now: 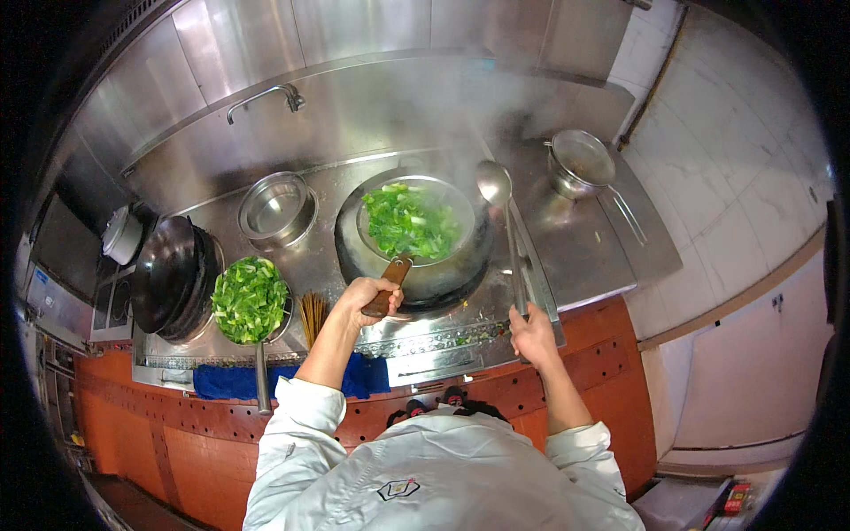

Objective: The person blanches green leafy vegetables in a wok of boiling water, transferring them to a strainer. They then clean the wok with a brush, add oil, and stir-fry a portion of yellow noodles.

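Note:
My left hand grips the brown wooden handle of a round metal pan holding chopped leafy greens. The pan sits over a wide, dark-rimmed burner ring or larger wok; I cannot tell which. Steam rises from it. In my right hand is the long handle of a steel ladle. The ladle's bowl is raised at the pan's right, apart from the greens. Left of my left forearm, a metal-handled strainer carries a heap of chopped greens.
A bamboo wok brush stands beside the strainer, with a blue cloth along the front edge. Farther left are a steel basin and a dark wok. A fine-mesh strainer rests on a pot at right. A faucet projects behind.

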`<action>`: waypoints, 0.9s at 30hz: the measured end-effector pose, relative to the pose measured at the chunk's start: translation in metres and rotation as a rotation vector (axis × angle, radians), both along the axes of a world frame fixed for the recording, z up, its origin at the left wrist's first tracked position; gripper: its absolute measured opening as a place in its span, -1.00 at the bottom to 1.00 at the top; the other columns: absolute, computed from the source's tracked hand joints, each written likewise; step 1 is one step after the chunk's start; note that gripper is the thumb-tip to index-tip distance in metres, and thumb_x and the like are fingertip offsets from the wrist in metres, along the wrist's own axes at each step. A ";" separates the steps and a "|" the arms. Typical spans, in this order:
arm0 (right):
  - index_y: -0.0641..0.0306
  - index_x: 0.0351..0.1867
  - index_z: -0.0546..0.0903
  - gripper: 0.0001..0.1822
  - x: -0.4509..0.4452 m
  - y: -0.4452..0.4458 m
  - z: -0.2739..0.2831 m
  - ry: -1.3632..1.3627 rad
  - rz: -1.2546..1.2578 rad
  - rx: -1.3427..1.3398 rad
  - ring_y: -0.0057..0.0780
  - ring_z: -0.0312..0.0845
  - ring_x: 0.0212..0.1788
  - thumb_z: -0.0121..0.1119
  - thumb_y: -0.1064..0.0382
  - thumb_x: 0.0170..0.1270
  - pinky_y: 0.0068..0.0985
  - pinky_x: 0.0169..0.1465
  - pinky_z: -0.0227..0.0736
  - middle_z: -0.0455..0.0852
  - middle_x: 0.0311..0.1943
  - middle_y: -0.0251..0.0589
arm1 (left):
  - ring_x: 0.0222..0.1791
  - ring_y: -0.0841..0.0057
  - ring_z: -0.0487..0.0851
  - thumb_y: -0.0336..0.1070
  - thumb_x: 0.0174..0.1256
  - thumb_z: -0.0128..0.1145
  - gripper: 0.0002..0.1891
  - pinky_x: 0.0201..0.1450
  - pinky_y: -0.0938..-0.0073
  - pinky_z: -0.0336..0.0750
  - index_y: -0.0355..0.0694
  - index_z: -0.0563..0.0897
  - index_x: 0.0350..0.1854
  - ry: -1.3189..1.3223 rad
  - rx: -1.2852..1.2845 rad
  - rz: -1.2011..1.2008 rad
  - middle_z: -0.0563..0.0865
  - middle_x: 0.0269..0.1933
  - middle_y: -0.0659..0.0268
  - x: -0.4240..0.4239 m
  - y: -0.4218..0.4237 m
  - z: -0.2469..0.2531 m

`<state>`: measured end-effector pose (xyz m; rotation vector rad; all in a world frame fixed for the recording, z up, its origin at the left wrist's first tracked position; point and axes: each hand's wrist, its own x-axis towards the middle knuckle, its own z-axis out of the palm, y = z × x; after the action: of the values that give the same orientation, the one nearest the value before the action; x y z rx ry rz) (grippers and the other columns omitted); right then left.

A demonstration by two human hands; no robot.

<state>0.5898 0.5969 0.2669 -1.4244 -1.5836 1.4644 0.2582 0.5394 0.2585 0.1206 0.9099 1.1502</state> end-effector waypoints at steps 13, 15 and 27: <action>0.20 -0.25 0.44 -0.85 -0.084 -0.016 0.080 0.354 0.107 -0.133 -0.75 0.20 -0.73 0.02 0.19 0.46 -0.67 -0.71 0.11 0.37 -0.63 -0.47 | -0.63 0.47 0.59 -0.49 0.18 0.13 -0.90 -0.60 0.46 0.53 -0.38 0.49 -0.32 0.348 0.116 -0.011 0.59 -0.51 0.22 0.002 -0.072 -0.017; 0.22 -0.15 0.49 -0.85 -0.081 -0.027 0.083 0.439 0.139 -0.196 -0.77 0.19 -0.73 -0.01 0.20 0.48 -0.69 -0.71 0.10 0.37 -0.62 -0.48 | -0.62 0.48 0.57 -0.49 0.20 0.12 -0.89 -0.60 0.48 0.51 -0.39 0.48 -0.30 0.260 0.103 -0.002 0.59 -0.49 0.22 -0.005 -0.081 -0.024; 0.23 -0.07 0.49 -0.80 -0.037 0.005 0.041 0.671 0.253 -0.457 -0.78 0.16 -0.71 -0.02 0.16 0.49 -0.70 -0.70 0.10 0.36 -0.60 -0.48 | -0.63 0.46 0.58 -0.47 0.17 0.15 -0.86 -0.61 0.48 0.48 -0.36 0.48 -0.28 0.300 0.130 0.042 0.59 -0.51 0.21 0.013 -0.093 -0.030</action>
<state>0.5532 0.6023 0.3080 -0.7973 -1.0620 2.2592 0.2715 0.4460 0.2280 0.3901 1.1047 1.2506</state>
